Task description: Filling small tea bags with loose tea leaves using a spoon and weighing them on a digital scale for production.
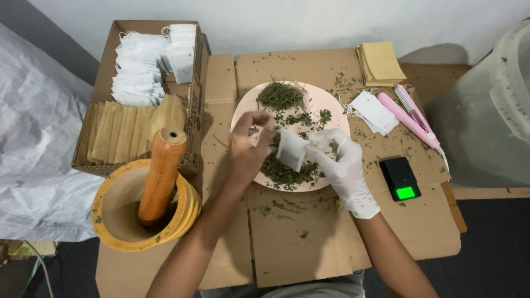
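My right hand [341,163], in a white glove, holds a small white tea bag [291,149] over a pale pink plate [329,101]. Dried green herbs [280,95] lie in a heap at the plate's far side and more are spread at its near side. My bare left hand [247,144] hovers just left of the bag with fingertips pinched together; whether herb is between them I cannot tell.
A wooden mortar [118,212] with an orange pestle [160,173] stands at the near left. Behind it, a cardboard box [105,66] holds white bags and tan envelopes. Right of the plate: loose white bags [374,110], tan envelopes [381,62], a pink sealer [409,117], a small black scale [401,177].
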